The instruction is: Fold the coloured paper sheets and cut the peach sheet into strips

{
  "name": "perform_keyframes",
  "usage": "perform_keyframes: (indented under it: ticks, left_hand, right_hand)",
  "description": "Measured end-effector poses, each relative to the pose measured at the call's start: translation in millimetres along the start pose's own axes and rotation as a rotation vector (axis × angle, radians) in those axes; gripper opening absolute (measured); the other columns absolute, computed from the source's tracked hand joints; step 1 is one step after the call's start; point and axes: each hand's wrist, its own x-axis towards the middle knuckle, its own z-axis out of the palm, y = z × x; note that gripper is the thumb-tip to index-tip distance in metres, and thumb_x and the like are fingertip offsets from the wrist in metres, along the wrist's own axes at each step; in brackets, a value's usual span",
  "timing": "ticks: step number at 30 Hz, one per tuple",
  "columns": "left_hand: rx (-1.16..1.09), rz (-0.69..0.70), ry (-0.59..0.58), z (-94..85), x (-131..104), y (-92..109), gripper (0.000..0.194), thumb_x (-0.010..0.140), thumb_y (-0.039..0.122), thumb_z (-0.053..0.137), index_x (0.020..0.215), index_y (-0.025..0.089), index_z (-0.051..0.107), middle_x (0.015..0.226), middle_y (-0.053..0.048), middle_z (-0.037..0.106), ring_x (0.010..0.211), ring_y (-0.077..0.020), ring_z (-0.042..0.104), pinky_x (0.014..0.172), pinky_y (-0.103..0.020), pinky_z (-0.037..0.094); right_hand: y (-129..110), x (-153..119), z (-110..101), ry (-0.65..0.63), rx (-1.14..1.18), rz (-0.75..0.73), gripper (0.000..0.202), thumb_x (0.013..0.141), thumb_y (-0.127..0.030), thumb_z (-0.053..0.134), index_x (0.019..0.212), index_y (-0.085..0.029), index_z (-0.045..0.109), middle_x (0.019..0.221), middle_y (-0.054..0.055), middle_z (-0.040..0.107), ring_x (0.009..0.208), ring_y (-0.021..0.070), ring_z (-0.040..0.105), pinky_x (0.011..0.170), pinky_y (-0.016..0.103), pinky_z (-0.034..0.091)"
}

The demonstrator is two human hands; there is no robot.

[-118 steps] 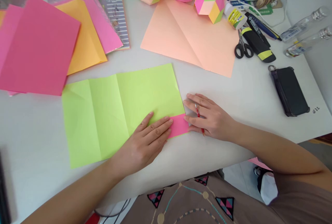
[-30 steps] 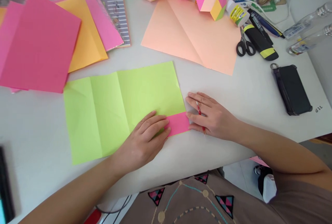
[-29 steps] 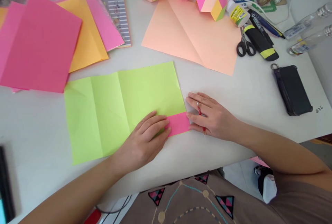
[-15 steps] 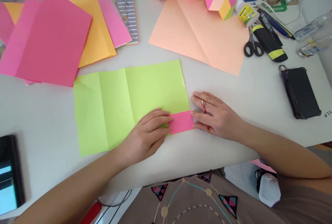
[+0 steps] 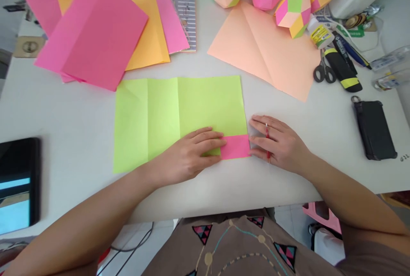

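Note:
A small pink paper rectangle (image 5: 235, 147) lies on the lower right corner of a creased green sheet (image 5: 209, 101). My left hand (image 5: 192, 152) rests on the green sheet with its fingers spread, fingertips on the pink piece's left edge. At the right edge of the pink piece, my right hand (image 5: 278, 143) touches it with its fingertips. A thin red pen-like tool (image 5: 267, 139) is held between the fingers of my right hand, its pale tip pointing away from me.
Pink sheets (image 5: 96, 33) and an orange sheet (image 5: 150, 33) lie back left. A peach sheet (image 5: 265, 50), faceted paper shapes (image 5: 294, 13), scissors (image 5: 324, 72) and a glue bottle (image 5: 320, 35) are back right. Phones lie at left (image 5: 19, 182) and right (image 5: 375, 129).
The camera view has shifted, so the tabletop items appear farther right. Both hands keep nearly the same places around the pink piece.

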Motion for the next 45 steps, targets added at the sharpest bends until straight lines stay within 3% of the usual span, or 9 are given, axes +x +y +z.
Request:
perform_keyframes:
  ticks: [2,4,6,7,10,14,20,25,45]
  left_hand:
    - [0.011,0.013,0.003,0.4,0.6,-1.8,0.022,0.092,0.012,0.046,0.095,0.016,0.068,0.122,-0.014,0.061,0.123,-0.0253,0.049,0.103,-0.048,0.042]
    - [0.011,0.023,0.011,0.5,1.0,-3.4,0.023,0.091,0.01,0.046,0.091,0.015,0.069,0.119,-0.014,0.062,0.121,-0.0256,0.051,0.101,-0.047,0.043]
    - [0.01,0.028,0.021,0.5,0.9,-4.7,0.024,0.09,0.01,0.046,0.088,0.016,0.07,0.117,-0.013,0.063,0.119,-0.0256,0.052,0.1,-0.046,0.044]
    - [0.008,0.028,0.025,0.5,0.7,-5.2,0.025,0.09,0.01,0.046,0.087,0.016,0.07,0.117,-0.013,0.064,0.119,-0.0254,0.052,0.101,-0.046,0.044]
    - [0.002,0.024,0.042,1.0,-0.2,-6.6,0.026,0.091,0.011,0.045,0.088,0.017,0.071,0.116,-0.012,0.064,0.119,-0.0252,0.052,0.101,-0.046,0.043]
    - [-0.001,0.026,0.059,2.7,-1.2,-8.4,0.028,0.092,0.014,0.045,0.086,0.017,0.072,0.115,-0.011,0.065,0.117,-0.0248,0.053,0.103,-0.045,0.042]
    - [-0.006,0.021,0.091,5.1,-1.6,-9.9,0.029,0.093,0.014,0.045,0.083,0.017,0.072,0.113,-0.01,0.066,0.116,-0.0238,0.054,0.104,-0.043,0.041]
    - [-0.006,0.017,0.094,4.5,-1.5,-9.7,0.032,0.094,0.014,0.042,0.082,0.016,0.071,0.113,-0.01,0.066,0.117,-0.0235,0.053,0.104,-0.043,0.041]
    - [-0.022,0.009,0.074,3.5,-1.4,-9.4,0.032,0.094,0.013,0.041,0.083,0.017,0.07,0.114,-0.01,0.065,0.117,-0.0239,0.053,0.103,-0.044,0.041]
  right_hand:
    - [-12.2,4.1,-4.5,0.137,0.194,0.02,0.017,0.089,-0.035,0.056,0.087,-0.02,0.063,0.093,0.009,0.069,0.1,0.024,0.064,0.083,0.041,0.055]
    - [-30.7,8.7,-8.1,0.187,0.498,0.093,0.034,0.097,-0.041,0.035,0.093,-0.021,0.063,0.074,0.005,0.065,0.077,0.0184,0.065,0.068,0.035,0.055]
    - [-49.4,13.7,-8.6,0.067,0.743,0.186,0.054,0.099,-0.048,0.015,0.102,-0.02,0.061,0.068,0.003,0.059,0.064,0.015,0.059,0.058,0.032,0.051]
    - [-56.7,16.3,-7.3,-0.013,0.788,0.228,0.053,0.099,-0.047,0.013,0.105,-0.019,0.058,0.068,0.002,0.057,0.06,0.0136,0.055,0.056,0.03,0.048]
    - [-66.1,24.6,2.3,-0.203,0.719,0.333,0.027,0.097,-0.031,0.032,0.098,-0.019,0.056,0.072,0.001,0.056,0.061,0.011,0.051,0.057,0.026,0.045]
    - [-60.7,30.2,20.0,-0.15,0.604,0.374,0.009,0.084,-0.014,0.049,0.081,-0.02,0.055,0.069,-0.001,0.059,0.057,0.0086,0.05,0.052,0.021,0.04]
    - [-59.6,26.8,32.7,-0.1,0.475,0.367,0.011,0.075,-0.01,0.053,0.074,-0.021,0.052,0.065,-0.003,0.061,0.052,0.0071,0.054,0.049,0.018,0.04]
    - [-60.6,26.3,34.3,-0.107,0.477,0.397,0.012,0.077,-0.012,0.054,0.072,-0.022,0.049,0.065,-0.003,0.063,0.058,0.0089,0.06,0.053,0.019,0.044]
    - [-60.7,26.1,37.0,-0.075,0.454,0.365,0.014,0.077,-0.011,0.054,0.071,-0.022,0.047,0.064,-0.004,0.061,0.056,0.0087,0.059,0.051,0.019,0.043]
